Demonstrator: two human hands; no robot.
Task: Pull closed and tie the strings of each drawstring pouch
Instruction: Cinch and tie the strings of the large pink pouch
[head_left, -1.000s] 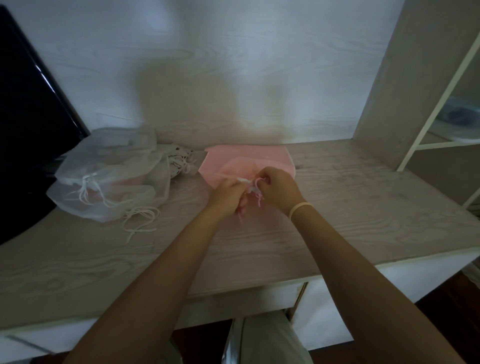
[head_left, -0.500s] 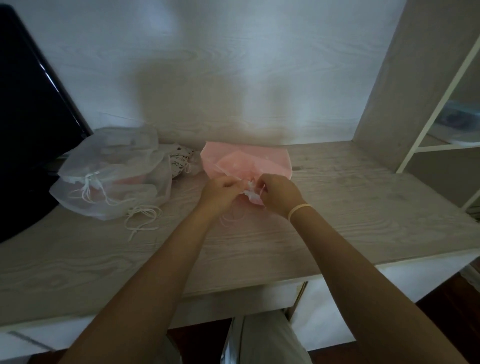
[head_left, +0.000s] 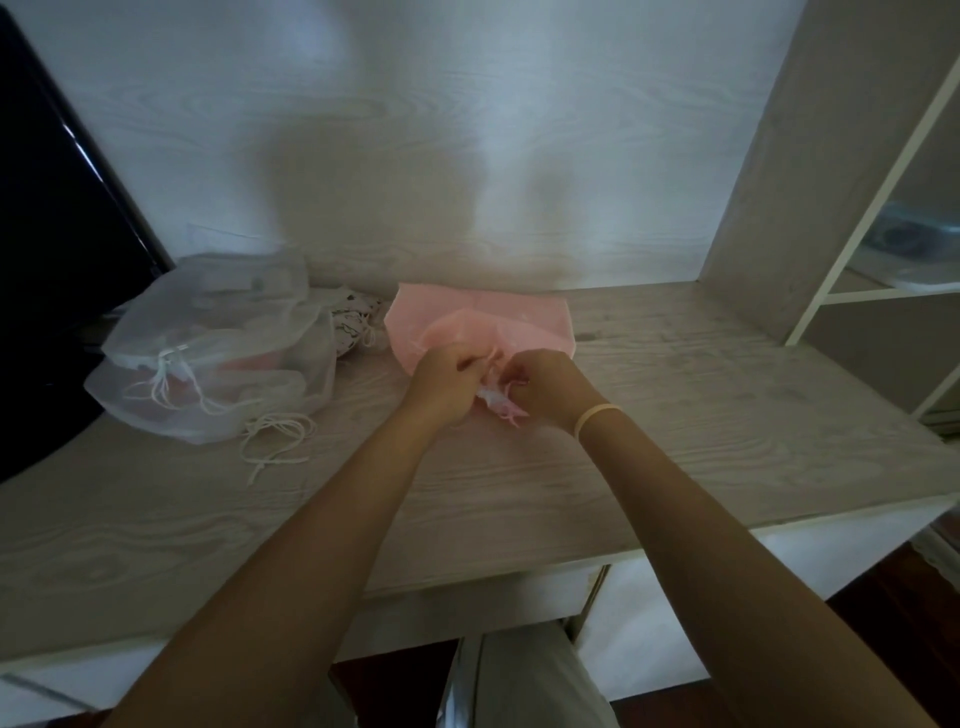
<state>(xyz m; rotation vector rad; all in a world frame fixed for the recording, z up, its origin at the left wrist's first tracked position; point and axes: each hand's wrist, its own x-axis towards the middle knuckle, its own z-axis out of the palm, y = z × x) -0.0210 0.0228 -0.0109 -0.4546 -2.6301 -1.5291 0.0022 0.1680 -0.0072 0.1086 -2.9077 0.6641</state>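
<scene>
Where both hands met over loose cord a second ago, left hand (head_left: 451, 375) and right hand (head_left: 545, 383) now pinch bunched strings (head_left: 497, 401) at the pink pouch (head_left: 483, 322), frame centre: mouth drawn closed, knot likely under way.

bare desk (head_left: 675, 415) rightward, white pouches (head_left: 218, 358) crowding left

bare forearms, pale band (head_left: 597, 418) on right wrist, grey trousers (head_left: 524, 680)
</scene>
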